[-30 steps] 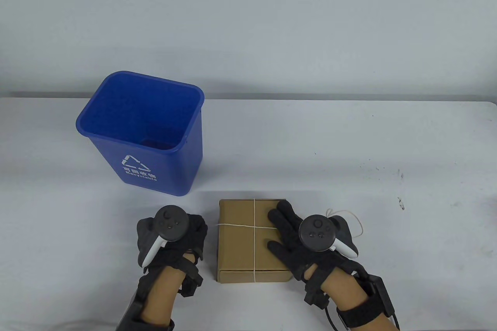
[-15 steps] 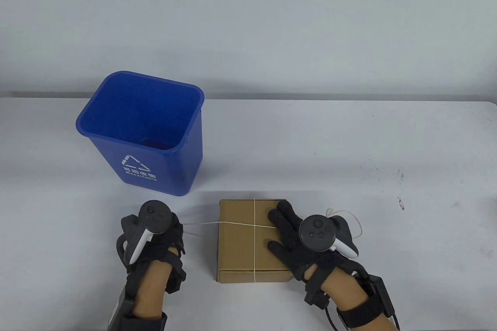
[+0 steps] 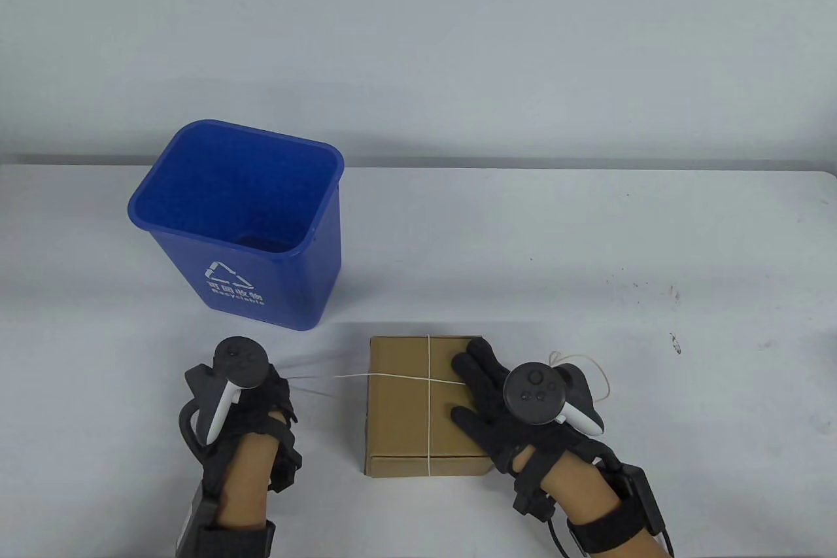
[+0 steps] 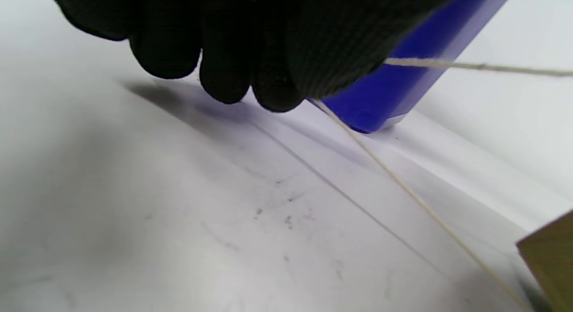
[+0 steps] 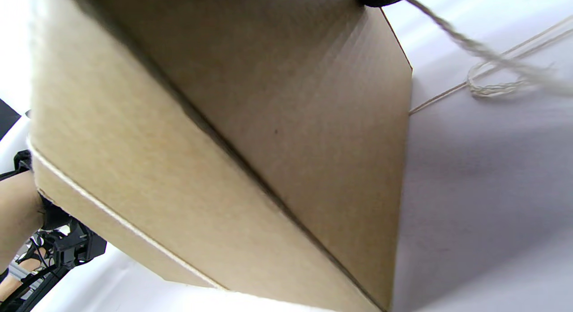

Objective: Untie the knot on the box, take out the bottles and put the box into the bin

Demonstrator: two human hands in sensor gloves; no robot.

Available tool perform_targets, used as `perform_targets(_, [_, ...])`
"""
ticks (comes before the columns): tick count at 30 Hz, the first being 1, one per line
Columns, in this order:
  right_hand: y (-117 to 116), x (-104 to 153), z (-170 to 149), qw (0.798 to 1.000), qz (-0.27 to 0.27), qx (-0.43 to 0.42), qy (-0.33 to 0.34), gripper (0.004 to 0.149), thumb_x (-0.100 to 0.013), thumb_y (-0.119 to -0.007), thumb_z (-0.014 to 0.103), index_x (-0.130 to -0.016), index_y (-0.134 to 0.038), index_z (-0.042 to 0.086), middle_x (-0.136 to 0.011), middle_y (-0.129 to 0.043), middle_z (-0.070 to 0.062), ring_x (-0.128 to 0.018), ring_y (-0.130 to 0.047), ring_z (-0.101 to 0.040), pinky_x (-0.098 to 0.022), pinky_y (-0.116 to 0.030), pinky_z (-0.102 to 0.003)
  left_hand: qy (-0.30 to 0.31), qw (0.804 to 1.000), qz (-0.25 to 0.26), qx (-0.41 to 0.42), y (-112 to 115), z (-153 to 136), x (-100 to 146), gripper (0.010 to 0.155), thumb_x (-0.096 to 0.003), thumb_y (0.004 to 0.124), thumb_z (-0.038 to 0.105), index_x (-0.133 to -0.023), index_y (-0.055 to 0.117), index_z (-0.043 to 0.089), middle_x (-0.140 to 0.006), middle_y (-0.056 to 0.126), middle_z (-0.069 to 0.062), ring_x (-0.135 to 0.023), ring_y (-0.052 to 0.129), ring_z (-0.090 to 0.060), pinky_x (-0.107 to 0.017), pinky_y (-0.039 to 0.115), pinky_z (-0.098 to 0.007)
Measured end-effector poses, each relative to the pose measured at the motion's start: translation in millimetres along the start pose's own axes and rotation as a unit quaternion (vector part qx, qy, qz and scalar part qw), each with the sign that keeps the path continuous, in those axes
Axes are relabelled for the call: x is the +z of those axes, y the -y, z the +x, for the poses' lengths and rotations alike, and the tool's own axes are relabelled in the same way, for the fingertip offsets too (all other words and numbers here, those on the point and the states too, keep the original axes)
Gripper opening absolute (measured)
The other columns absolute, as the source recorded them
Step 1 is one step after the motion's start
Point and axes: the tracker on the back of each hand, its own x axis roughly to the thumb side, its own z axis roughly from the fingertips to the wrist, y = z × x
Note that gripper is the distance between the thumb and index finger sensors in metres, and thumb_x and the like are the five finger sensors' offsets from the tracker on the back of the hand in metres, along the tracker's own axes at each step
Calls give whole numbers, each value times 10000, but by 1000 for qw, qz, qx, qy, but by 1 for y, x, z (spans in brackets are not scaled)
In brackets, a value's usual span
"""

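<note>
A flat brown cardboard box [image 3: 412, 401] lies near the table's front edge, crossed by thin white string [image 3: 428, 388]. My left hand [image 3: 261, 388], left of the box, pinches a string end [image 4: 447, 66] drawn taut from the box's left side; its fingers [image 4: 233, 48] are curled. My right hand [image 3: 484, 381] lies flat on the box's right part with fingers straight, pressing it down. The box [image 5: 224, 146] fills the right wrist view. A loose loop of string [image 3: 592, 375] lies right of the box. No bottles show.
A blue recycling bin [image 3: 245, 224] stands open behind and left of the box, its corner [image 4: 403, 83] just behind my left hand. The white table [image 3: 588, 244] stretches to the right and back, with a few small dark marks.
My left hand has moved left, away from the box, drawing the string end out taut. The right hand and the box have stayed put.
</note>
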Motion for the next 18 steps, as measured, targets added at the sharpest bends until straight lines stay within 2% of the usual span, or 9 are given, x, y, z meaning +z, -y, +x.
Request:
perform_targets(5, [0,0,0,1000,0,0,0,761,-514,-528,545,-1076,-149,198,-1085,69,-46,-979,-320,-616,-637,-331,-738,-32,999,12,-7,-6,-7,1,478,-502,795,289,-923,788,63,-1008,728,-181,-945,663,-563,-679,545,-698])
perform_targets(8, [0,0,0,1000,0,-1,0,761,-514,-527,545,-1076,-149,197,-1085,70,-48,-979,-319,-616,-637,-332,-738,-12,1000,15,9,-8,-5,4,511,-505,782,275,-969,744,65,-1037,684,-184,-963,630,-563,-690,521,-702])
perform_targets(12, [0,0,0,1000,-1,-1,0,760,-515,-526,545,-1076,-149,197,-1085,71,-47,-980,-317,-615,-637,-332,-737,118,991,-4,59,-7,14,8,556,-506,775,271,-1024,687,91,-1082,615,-173,-1009,554,-562,-709,463,-727])
perform_targets(14, [0,0,0,1000,-1,0,0,761,-514,-527,545,-1076,-150,197,-1085,70,-49,-979,-317,-616,-637,-332,-737,198,974,-23,110,-4,29,16,566,-507,778,274,-1035,677,96,-1094,594,-172,-1023,525,-563,-712,449,-735])
perform_targets(18, [0,0,0,1000,-1,0,0,761,-514,-527,544,-1076,-150,196,-1085,70,-50,-979,-317,-616,-636,-332,-738,289,946,-42,140,0,51,32,597,-508,788,282,-1060,649,103,-1117,561,-162,-1058,458,-551,-723,408,-745])
